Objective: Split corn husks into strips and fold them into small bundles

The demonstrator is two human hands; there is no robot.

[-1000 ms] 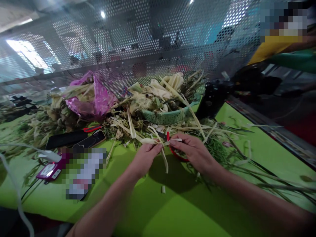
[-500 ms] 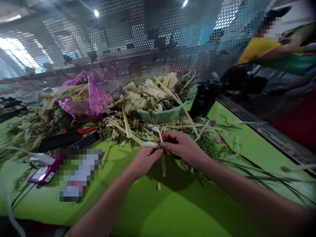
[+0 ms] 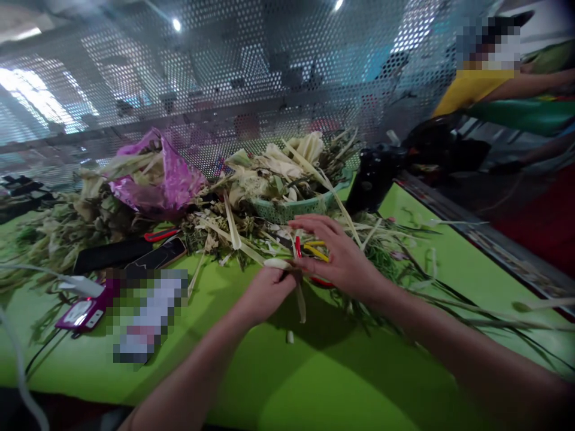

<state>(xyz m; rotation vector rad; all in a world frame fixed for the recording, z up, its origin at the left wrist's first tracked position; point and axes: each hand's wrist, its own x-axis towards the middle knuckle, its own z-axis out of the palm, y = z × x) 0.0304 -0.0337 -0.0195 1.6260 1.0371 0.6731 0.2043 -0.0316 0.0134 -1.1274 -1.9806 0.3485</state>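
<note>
My left hand (image 3: 268, 291) is closed in a pinch on a pale leaf strip (image 3: 298, 297) whose loose end hangs down toward the green table (image 3: 314, 371). My right hand (image 3: 338, 256) hovers just right of it with fingers spread, over a red-handled tool (image 3: 298, 246) and something yellow (image 3: 316, 249) under the fingers. I cannot tell whether the right hand touches them. A small cut piece (image 3: 290, 337) lies on the table below the hands.
A teal basket (image 3: 291, 209) heaped with pale leaves stands behind the hands, beside a pink plastic bag (image 3: 173, 176) and leaf piles. Phones (image 3: 130, 254) and a white cable (image 3: 81, 286) lie at left. A black bag (image 3: 375, 176) and another person's yellow sleeve (image 3: 476, 90) are at right.
My right hand let go of the strip, opened and moved up and right over the red and yellow items. My left hand keeps its pinch on the strip.
</note>
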